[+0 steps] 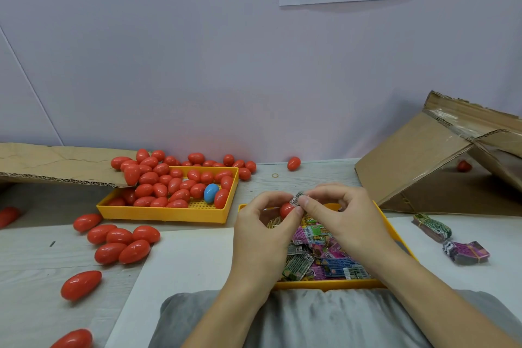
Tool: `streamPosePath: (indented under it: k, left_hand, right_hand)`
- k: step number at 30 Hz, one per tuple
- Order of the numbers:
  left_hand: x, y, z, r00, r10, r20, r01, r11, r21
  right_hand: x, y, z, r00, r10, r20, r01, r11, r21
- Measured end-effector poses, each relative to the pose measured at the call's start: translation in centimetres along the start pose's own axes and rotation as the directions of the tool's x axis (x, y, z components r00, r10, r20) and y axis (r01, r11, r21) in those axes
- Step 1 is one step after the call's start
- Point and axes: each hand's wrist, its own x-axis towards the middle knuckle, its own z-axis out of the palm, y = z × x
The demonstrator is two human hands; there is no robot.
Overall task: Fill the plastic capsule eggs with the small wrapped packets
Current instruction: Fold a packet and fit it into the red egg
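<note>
Both forearms reached forward from the bottom edge and converged at center. The left hand [264,223] was curled, its fingers and thumb gripping a red egg [286,209]. The right hand [343,216] sat just beside it, thumb and forefinger pinching a small packet [298,198] at the egg's top. The 2 hands' fingertips touched. Both wrists were bare, palms angled inward.

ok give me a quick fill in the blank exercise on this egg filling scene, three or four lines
1. Among the red eggs in the far yellow tray lies one egg coloured ____.
2. The left hand holds a ____ capsule egg.
3. The right hand pinches a small wrapped ____ at the egg.
4. The loose packets lie in a second tray coloured ____.

Missing words: blue; red; packet; yellow
</note>
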Motion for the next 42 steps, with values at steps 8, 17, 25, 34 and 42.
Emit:
streamPosePath:
  k: [8, 17, 25, 34, 42]
  left_hand:
    - [0.5, -0.7, -0.1, 0.992, -0.104, -0.066, 0.086, 0.970, -0.227]
    - [0.6, -0.5, -0.2, 0.975, -0.209, -0.080, 0.160, 0.901, -0.403]
    - [0.7, -0.2, -0.2, 0.956, -0.280, -0.090, 0.200, 0.844, -0.497]
    - [0.9, 0.0, -0.1, 0.941, -0.333, -0.067, 0.235, 0.780, -0.580]
    - [1.0, 0.1, 0.0, 0.930, -0.361, -0.063, 0.277, 0.805, -0.525]
  right_hand:
    - [-0.5, -0.5, -0.1, 0.997, -0.059, 0.052, 0.061, 0.997, -0.047]
    - [-0.5, -0.3, 0.1, 0.994, -0.103, 0.044, 0.108, 0.987, -0.121]
    - [-0.5, -0.2, 0.0, 0.992, -0.092, 0.084, 0.100, 0.990, -0.097]
    - [-0.6, 0.0, 0.4, 0.991, -0.090, 0.099, 0.101, 0.988, -0.115]
    - [-1.0, -0.3, 1.4, 0.960, -0.274, 0.058, 0.270, 0.851, -0.450]
